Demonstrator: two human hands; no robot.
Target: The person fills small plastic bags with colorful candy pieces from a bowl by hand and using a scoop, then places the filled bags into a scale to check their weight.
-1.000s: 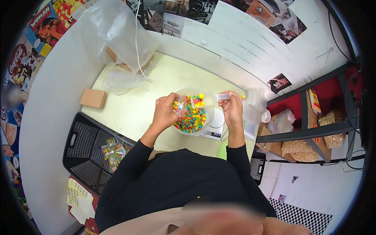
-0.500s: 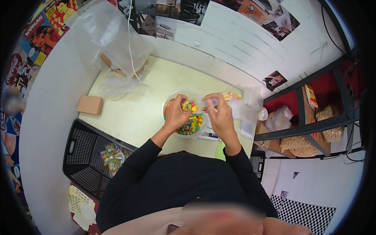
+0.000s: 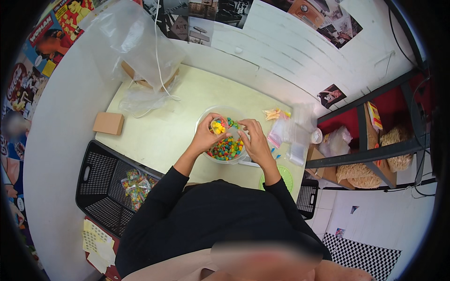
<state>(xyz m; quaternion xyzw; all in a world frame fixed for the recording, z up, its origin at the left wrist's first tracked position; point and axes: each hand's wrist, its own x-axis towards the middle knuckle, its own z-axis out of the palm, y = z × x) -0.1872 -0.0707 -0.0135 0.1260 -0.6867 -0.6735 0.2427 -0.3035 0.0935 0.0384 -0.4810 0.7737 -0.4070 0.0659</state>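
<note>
on the pale table [image 3: 164, 136], a small cardboard box [image 3: 108, 123] lies at nine o'clock from the hands, and a big clear plastic bag [image 3: 136, 47] over a brown box stands at eleven o'clock. at three o'clock lies a heap of small clear zip bags [image 3: 293, 136], some with snacks in them. a black crate [image 3: 101, 185] at seven o'clock, below the table edge, holds filled candy packets [image 3: 136, 185]. nothing lies between the hands and the bowl.

the clear bowl [image 3: 206, 117], at the middle of the table, is full of many-coloured candies [image 3: 226, 149]. over it, the left hand [image 3: 207, 136] and right hand [image 3: 255, 140] together pinch a small clear bag [image 3: 219, 126] with yellow candies inside. both hands are curled, fingers closed on the bag's edges, and the forearms in black sleeves come up from six o'clock.
</note>
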